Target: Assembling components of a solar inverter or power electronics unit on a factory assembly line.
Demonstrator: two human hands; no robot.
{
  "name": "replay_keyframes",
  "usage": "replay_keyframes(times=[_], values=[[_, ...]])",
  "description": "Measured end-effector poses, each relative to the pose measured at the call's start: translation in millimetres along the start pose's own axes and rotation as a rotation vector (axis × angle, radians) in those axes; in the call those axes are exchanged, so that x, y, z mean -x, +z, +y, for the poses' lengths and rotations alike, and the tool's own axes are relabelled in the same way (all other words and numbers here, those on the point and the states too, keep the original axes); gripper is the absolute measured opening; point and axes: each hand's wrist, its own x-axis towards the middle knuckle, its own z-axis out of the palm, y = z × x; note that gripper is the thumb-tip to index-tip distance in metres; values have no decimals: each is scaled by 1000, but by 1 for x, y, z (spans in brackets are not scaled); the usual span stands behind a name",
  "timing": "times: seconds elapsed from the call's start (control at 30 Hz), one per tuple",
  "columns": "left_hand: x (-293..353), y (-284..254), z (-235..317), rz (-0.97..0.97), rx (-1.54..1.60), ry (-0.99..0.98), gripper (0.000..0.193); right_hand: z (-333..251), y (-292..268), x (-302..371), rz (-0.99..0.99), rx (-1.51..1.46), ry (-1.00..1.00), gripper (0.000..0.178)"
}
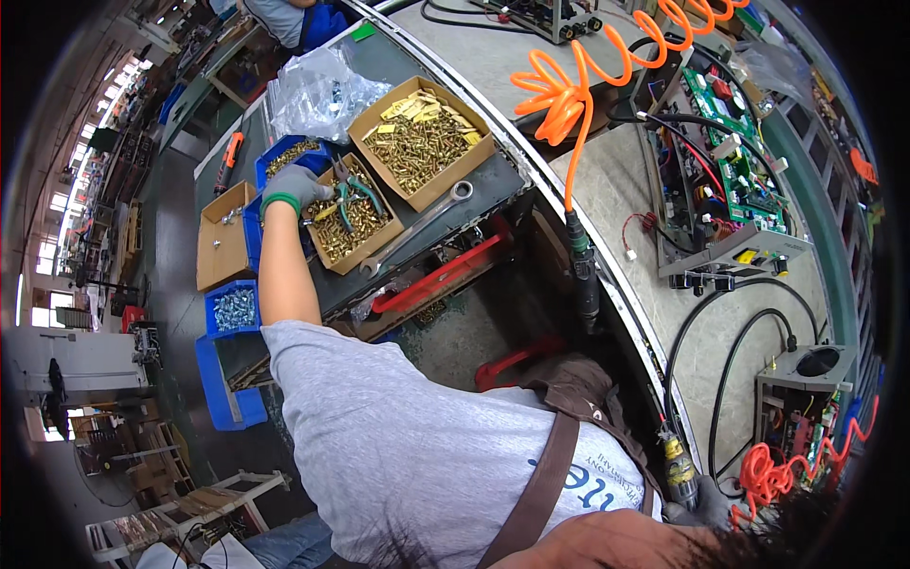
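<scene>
My left hand (pixel 297 184), in a grey glove with a green cuff, reaches over the far left bench. Its fingers are bunched at the edge of a small cardboard box of brass-coloured screws (pixel 353 237); whatever they pinch is hidden. Pliers (pixel 349 194) with green-grey handles lie on those screws. Just beyond the hand is a blue bin (pixel 327 161) with more screws. At the lower right my right hand (pixel 706 507), gloved in grey and partly covered by hair, is closed around a yellow and black power screwdriver (pixel 679 467).
A larger screw box (pixel 422 142), a wrench (pixel 417 228), a plastic bag (pixel 322 95) and a blue bin of silvery screws (pixel 234 309) sit around. Another driver (pixel 583 275) hangs from an orange coiled hose (pixel 569 85). Opened electronic units (pixel 730 161) stand on the right bench.
</scene>
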Motion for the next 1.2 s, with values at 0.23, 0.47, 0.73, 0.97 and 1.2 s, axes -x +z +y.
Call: replay_keyframes(times=[0.23, 0.47, 0.73, 0.97, 1.2], values=[[6, -5, -29, 184, 803, -64, 33, -23, -5, -5, 14, 106, 24, 55], [1, -52, -64, 572, 558, -138, 34, 16, 3, -20, -11, 56, -54, 55], [18, -10, 120, 44, 64, 506, 55, -49, -10, -7, 28, -205, 5, 47], [-59, 39, 115, -79, -5, 606, 35, -22, -21, 21, 150, -162, -190, 48], [-145, 50, 89, -383, 298, 340, 20, -6, -4, 55, 238, 122, -54, 41]])
